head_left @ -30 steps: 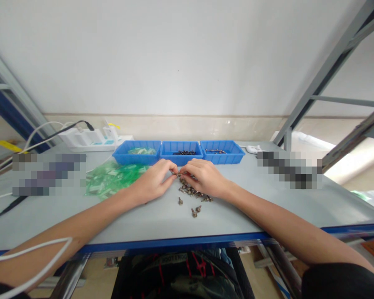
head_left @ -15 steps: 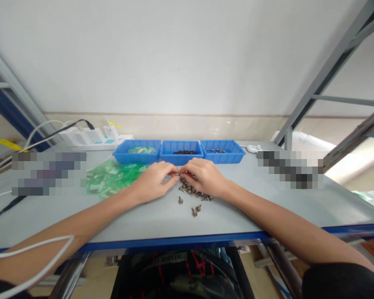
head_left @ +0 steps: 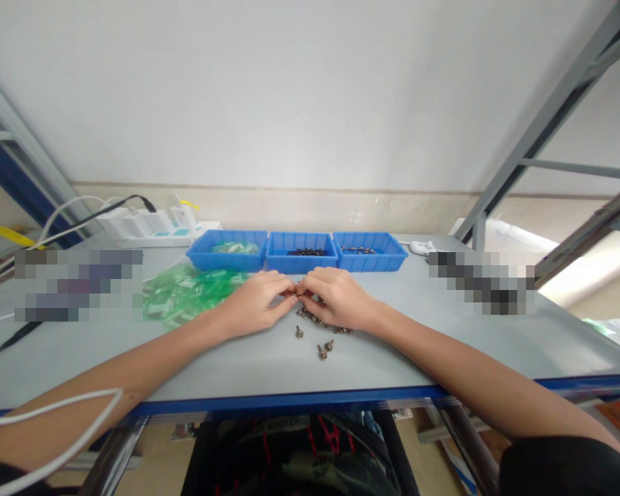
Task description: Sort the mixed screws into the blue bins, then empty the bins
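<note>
My left hand point(head_left: 258, 301) and my right hand point(head_left: 337, 295) meet fingertip to fingertip over the grey table. Both are closed in a pinch on one small metal screw, mostly hidden by the fingers. Beneath and beside my right hand lies a pile of screws point(head_left: 310, 317), partly covered by it. Three loose screws point(head_left: 322, 352) lie apart from the pile, closer to the table's front edge. To the left of my left hand, green plastic bags point(head_left: 191, 293) with small pale pieces in them are heaped on the table.
Behind my hands, three blue bins stand in a row: a left bin point(head_left: 227, 262) with clear packets, a middle bin point(head_left: 300, 263) with dark screws, a right bin point(head_left: 372, 262) with a few metal parts. A white power strip point(head_left: 160, 238) with cables sits back left. A white cable point(head_left: 83, 441) crosses my left forearm.
My right hand's fingers have shifted slightly down and curled closer to the left fingertips, covering more of the screw and the pile. The loose screws have not moved.
</note>
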Motion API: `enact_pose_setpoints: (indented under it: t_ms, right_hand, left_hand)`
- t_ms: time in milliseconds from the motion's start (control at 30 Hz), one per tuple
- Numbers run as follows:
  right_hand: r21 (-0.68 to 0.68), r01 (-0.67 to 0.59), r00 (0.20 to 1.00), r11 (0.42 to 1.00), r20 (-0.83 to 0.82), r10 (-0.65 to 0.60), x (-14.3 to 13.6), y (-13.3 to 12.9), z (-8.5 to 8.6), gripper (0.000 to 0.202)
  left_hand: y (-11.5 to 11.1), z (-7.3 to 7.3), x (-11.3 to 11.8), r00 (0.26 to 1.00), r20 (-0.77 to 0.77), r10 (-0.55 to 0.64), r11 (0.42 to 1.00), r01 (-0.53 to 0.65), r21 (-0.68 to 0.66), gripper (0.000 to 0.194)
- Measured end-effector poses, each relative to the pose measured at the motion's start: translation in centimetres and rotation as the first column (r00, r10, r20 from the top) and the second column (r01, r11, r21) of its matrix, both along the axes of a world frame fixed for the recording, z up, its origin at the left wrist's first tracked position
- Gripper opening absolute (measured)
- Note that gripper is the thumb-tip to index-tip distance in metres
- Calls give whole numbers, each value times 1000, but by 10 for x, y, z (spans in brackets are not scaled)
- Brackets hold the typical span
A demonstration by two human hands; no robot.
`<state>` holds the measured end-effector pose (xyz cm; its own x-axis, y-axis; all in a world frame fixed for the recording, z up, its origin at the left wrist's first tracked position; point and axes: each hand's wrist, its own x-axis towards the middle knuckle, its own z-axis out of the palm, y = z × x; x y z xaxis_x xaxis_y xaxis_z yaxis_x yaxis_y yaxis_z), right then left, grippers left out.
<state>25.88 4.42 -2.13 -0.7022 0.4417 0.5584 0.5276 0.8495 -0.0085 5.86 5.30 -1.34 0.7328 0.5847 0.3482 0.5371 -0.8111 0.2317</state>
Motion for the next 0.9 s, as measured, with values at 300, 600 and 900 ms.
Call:
enact_pose_setpoints:
  t_ms: [300, 600, 900]
  right_hand:
    - [137, 105, 981, 985, -176, -80, 8, 0, 13, 15]
    - [51, 31, 998, 998, -48, -29, 7, -1, 9, 14]
    - [-66, 79, 996, 995, -38, -81, 1, 0, 0, 17]
  left_hand:
    - [-1, 2, -1, 999, 49, 13, 1000, -12, -17, 19]
    - [0, -2, -2, 993, 112, 39, 999, -41, 12, 13]
    - [2, -5, -1, 989, 141, 42, 998, -46, 29, 15]
